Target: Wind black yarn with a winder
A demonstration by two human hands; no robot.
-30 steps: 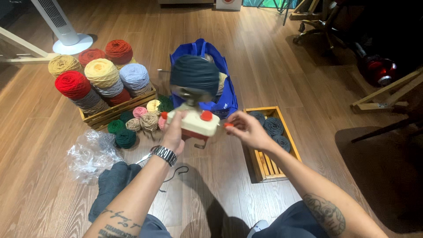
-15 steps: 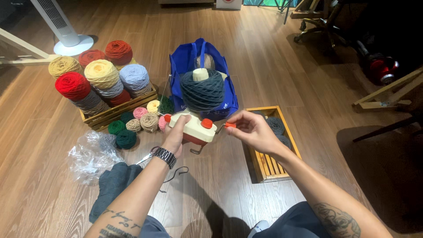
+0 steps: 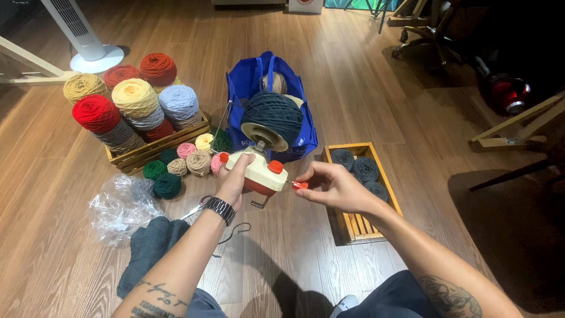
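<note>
Stacked yarn cones in a wooden crate, small yarn balls beside it. Blue bag behind. Slatted tray holding dark yarn cakes. Crumpled plastic; white fan.

Scene evenly, warmly lit from overhead. Soft glare seen on wooden floor at top. Upper right corner left dark. Shadow cast under forearms. Focus sharp; edges bowed by wide-angle distortion.

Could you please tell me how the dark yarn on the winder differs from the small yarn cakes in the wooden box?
The yarn on the winder is larger and mounted, tilted, on the hand-held winder; the cakes in the wooden box are smaller, lying loose. All are dark teal.
</note>
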